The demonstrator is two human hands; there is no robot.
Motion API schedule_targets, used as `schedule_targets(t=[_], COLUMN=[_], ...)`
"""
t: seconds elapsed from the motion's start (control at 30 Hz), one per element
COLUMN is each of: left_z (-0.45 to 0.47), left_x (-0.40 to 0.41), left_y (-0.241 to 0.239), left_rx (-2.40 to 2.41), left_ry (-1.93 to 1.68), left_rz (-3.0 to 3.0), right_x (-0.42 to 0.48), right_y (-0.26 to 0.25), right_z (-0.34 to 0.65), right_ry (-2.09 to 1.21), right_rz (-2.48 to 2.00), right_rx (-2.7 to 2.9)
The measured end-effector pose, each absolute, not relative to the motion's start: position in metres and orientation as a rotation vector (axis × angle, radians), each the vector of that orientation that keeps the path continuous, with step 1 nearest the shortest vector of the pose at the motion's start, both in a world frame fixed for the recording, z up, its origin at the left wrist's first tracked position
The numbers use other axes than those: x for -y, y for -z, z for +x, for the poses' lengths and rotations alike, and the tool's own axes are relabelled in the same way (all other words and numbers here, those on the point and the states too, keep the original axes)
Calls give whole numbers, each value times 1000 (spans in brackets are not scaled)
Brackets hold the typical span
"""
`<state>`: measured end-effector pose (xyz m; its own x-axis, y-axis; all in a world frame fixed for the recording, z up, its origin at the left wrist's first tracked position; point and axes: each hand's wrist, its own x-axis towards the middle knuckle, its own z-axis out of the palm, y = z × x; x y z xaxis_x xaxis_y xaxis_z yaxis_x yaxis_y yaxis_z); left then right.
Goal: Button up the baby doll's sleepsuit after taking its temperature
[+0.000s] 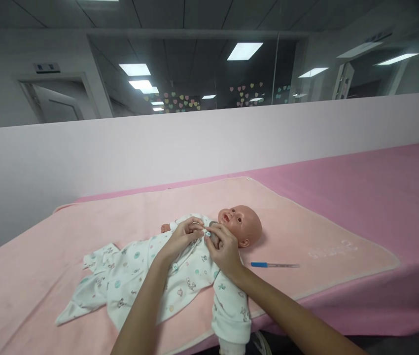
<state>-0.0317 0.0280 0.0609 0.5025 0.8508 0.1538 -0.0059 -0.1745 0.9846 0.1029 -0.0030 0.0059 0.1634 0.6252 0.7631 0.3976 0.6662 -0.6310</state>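
Observation:
A baby doll [242, 225] lies on its back on a light pink blanket [316, 231], head to the right. It wears a white printed sleepsuit [139, 276]. Both my hands meet at the suit's collar, just under the doll's chin. My left hand [183, 236] pinches the left edge of the neck opening, fingers curled. My right hand [224, 250] pinches the other edge, thumb and fingers pressed together on the fabric. One sleeve hangs over the table's front edge.
A blue-capped pen-like stick [274, 265] lies on the blanket to the right of the doll. The blanket rests on a long darker pink table cover [398, 197]. A white partition [121, 148] runs behind the table, with glass above it.

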Motion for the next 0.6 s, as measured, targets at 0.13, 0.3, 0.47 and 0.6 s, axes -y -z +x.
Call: schedule_targets(t=[0.13, 0.3, 0.47, 0.6], left_z=[-33, -50, -86, -94], left_x=[-27, -15, 0, 6], left_y=[-59, -59, -56, -51], left_rx=[-798, -874, -1036, -1097], left_ry=[-901, -889, -903, -901], left_rz=[1603, 1840, 1889, 1962], right_x=[0, 0, 1, 2], right_y=[-4, -4, -7, -9], right_z=[103, 104, 96, 86], right_ry=[-169, -114, 99, 174], right_rz=[-924, -955, -802, -816], right_rx=[1479, 1448, 1691, 1923])
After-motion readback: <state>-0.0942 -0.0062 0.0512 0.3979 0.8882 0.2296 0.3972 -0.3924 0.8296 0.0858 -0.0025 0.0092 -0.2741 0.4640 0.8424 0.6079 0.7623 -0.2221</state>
